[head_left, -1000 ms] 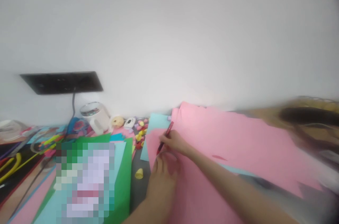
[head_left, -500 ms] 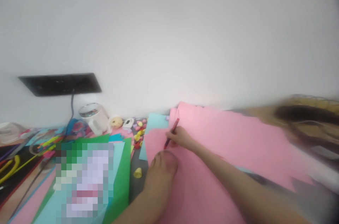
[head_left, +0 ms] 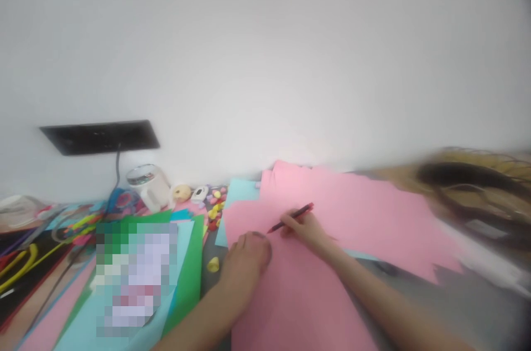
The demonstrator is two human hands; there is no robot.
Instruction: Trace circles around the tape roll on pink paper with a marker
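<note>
A large sheet of pink paper (head_left: 290, 290) lies in front of me under both hands. My left hand (head_left: 246, 259) is curled down over a round, dark-edged object (head_left: 267, 241) on the sheet; most of it is hidden, so its kind is unclear. To its right, my right hand (head_left: 302, 229) pinches a dark pen (head_left: 296, 215) with a red end. The pen slants, its tip low over the paper near the round object's far edge; whether it touches cannot be made out.
More pink paper (head_left: 365, 207) spreads to the right. Green paper (head_left: 188, 290) and light blue sheets lie left. A white mug (head_left: 151, 187), small colourful pieces (head_left: 215, 210) and a yellow cup-shaped piece (head_left: 213, 264) stand nearby. A cable (head_left: 117, 168) hangs from the black wall socket (head_left: 99, 138).
My right hand has moved right and slightly down, and the pen has tipped from steep to a flatter slant. My left hand has shifted slightly left and up with the round object.
</note>
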